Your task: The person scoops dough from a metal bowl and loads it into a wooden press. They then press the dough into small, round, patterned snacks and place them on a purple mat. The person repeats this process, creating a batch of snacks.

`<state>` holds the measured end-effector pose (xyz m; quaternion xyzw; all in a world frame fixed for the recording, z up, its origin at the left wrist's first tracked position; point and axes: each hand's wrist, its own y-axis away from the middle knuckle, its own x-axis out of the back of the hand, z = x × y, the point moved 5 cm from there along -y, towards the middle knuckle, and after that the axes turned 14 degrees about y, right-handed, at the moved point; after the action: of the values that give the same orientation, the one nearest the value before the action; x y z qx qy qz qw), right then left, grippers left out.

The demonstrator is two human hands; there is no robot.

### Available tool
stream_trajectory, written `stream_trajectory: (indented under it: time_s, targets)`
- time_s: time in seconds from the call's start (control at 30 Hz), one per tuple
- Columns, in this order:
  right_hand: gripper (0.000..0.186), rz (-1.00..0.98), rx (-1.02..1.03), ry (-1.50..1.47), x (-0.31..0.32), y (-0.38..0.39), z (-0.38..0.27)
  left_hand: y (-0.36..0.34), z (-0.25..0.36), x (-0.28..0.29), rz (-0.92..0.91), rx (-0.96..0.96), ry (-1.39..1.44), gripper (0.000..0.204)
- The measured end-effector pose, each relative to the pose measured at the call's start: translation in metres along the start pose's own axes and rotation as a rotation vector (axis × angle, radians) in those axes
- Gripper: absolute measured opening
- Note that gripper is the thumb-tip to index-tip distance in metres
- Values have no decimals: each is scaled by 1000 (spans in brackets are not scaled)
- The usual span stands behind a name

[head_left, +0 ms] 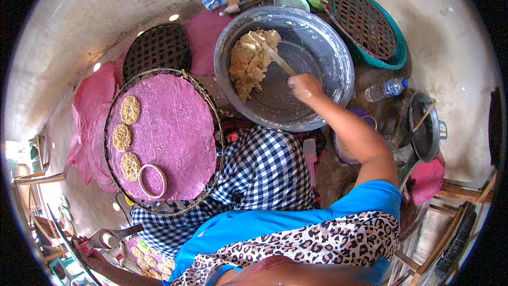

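My right hand (306, 89) grips the handle of a flat wooden spatula (280, 62). The spatula's far end rests in a crumbly, pale brown mash (247, 69), heaped at the left side of a large grey basin (225, 92). My left hand (82, 246) is low at the left rim, small and shaded, beside a wooden tool with a dark handle (119, 234); its grip is unclear. Before my lap lies a round tray with a pink sheet (172, 108). Along its left side are three round, noodle-like cakes (121, 137), and a ring mould (152, 181) lies near them.
A dark woven tray (157, 50) leans behind the pink one. At the far right, a lattice tray (360, 21) lies over a teal tub (400, 55). A water bottle (383, 90) and a dark pan (425, 143) are to the right. More cakes (148, 259) sit lower left.
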<state>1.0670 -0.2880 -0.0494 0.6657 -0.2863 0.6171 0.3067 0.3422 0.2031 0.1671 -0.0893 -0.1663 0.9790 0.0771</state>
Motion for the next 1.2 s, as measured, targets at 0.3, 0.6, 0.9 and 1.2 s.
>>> stream_trajectory:
  time_s: [0.3,0.6,0.9,1.2]
  targets:
    - [12,-106,-145,75,-7,-18,20,0,1,10,-11,17,35,39]
    - [25,278,-376,-177,8,-98,-3,32,27,-58,-138,-15,60,40]
    - [45,-56,-203,-177,-24,-105,18,10,9,-5,73,38,69,43]
    - [18,-14,-185,450,133,-99,57,-2,-5,20,50,35,96,42]
